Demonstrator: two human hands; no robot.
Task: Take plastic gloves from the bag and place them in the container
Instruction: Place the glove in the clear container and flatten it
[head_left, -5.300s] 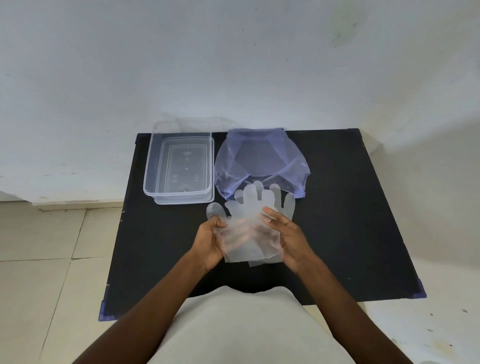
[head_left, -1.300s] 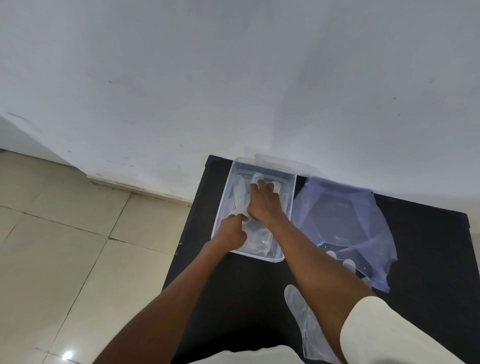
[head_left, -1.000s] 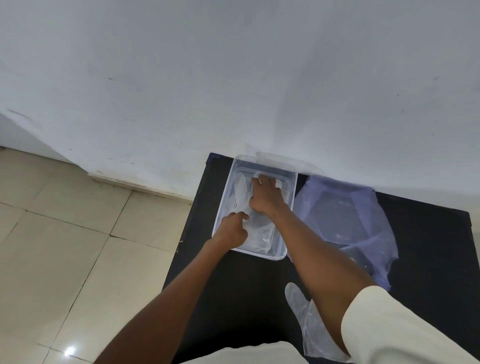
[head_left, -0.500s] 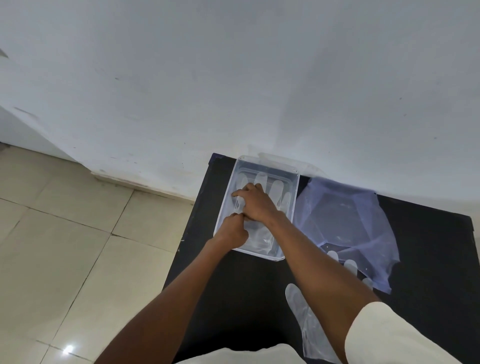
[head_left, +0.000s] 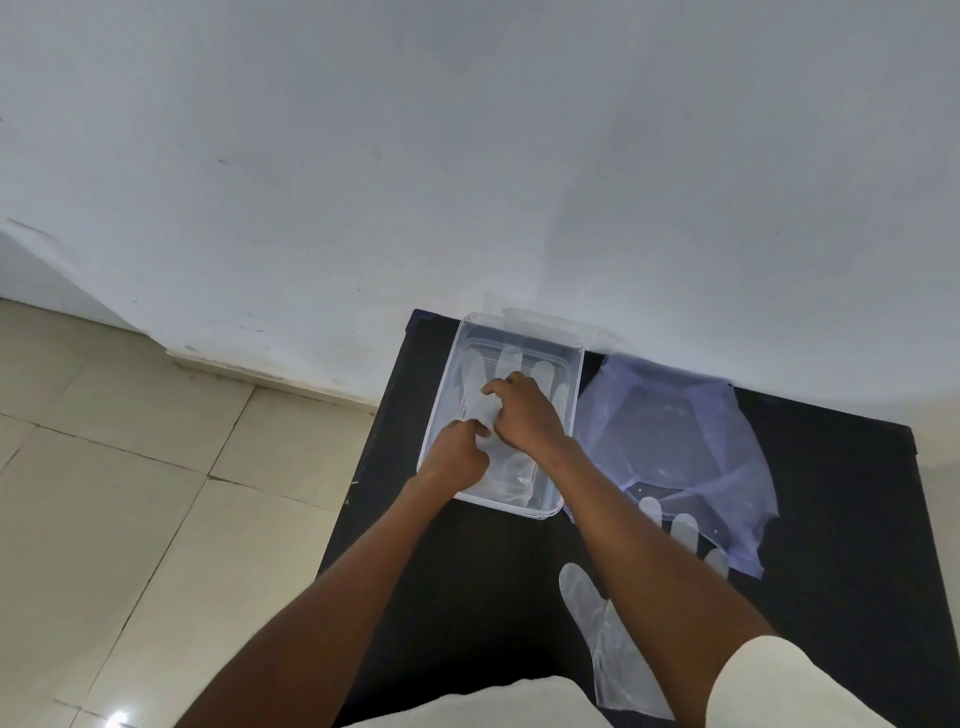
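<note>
A clear rectangular container (head_left: 441, 410) sits at the far left corner of the black table. Inside it lies a translucent plastic glove (head_left: 508, 361), fingers pointing to the far wall. Both hands are inside the container, on the glove. My left hand (head_left: 457, 454) pinches it near the cuff. My right hand (head_left: 524, 415) presses on its palm with curled fingers. A bluish plastic bag (head_left: 675, 441) lies right of the container. More gloves (head_left: 613, 649) lie on the table under my right forearm, fingertips showing at the bag's mouth.
The black table (head_left: 467, 597) stands against a white wall (head_left: 467, 156). A clear lid (head_left: 597, 332) leans behind the container. Beige tiled floor (head_left: 130, 493) lies to the left, past the table's edge.
Five seconds ago both hands held the gloves in front of the bag; one glove now lies in the container. Over the last second my right hand slid back from the glove's fingers toward its palm.
</note>
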